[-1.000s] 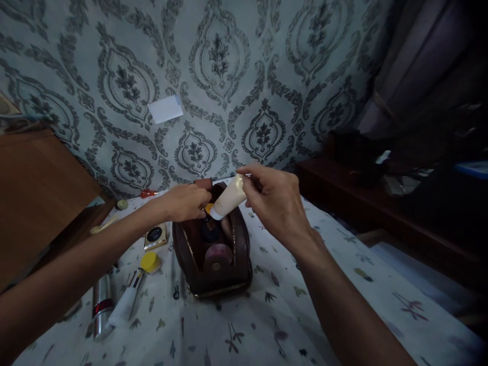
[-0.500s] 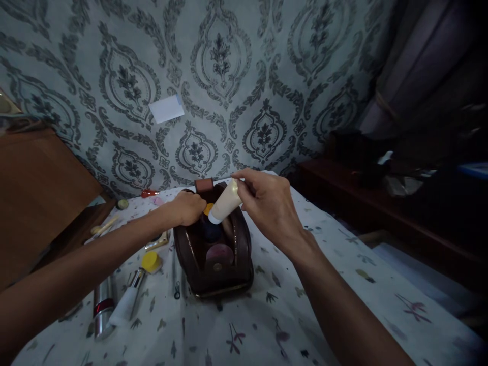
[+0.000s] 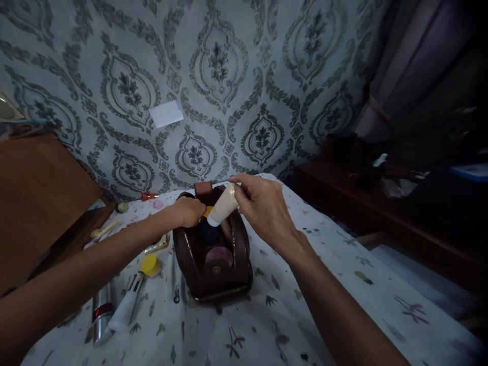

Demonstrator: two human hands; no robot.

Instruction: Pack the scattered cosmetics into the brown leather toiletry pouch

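A dark brown toiletry bag (image 3: 213,282) stands unzipped on the patterned cloth. In my right hand (image 3: 267,206) a cream-coloured squeeze tube (image 3: 224,204) is pinched at its flat end, tilted with its white cap down over the bag's opening. My left hand (image 3: 191,211) is curled over the bag's left rim near the back, its fingertips hidden. Inside the bag lie a round pinkish item (image 3: 218,254), something dark blue (image 3: 209,233) and something yellow-orange (image 3: 208,210) partly behind the tube.
Left of the bag lie a brush with a white handle (image 3: 124,311), a yellow round lid or sponge (image 3: 151,265) and a silver cylinder with a red band (image 3: 102,315). A red item (image 3: 148,195) sits by the wall. A wooden panel (image 3: 46,203) rises at left.
Both hands keep their hold, and the tube stays tilted over the bag, perhaps slightly lower. The view has shifted a little.
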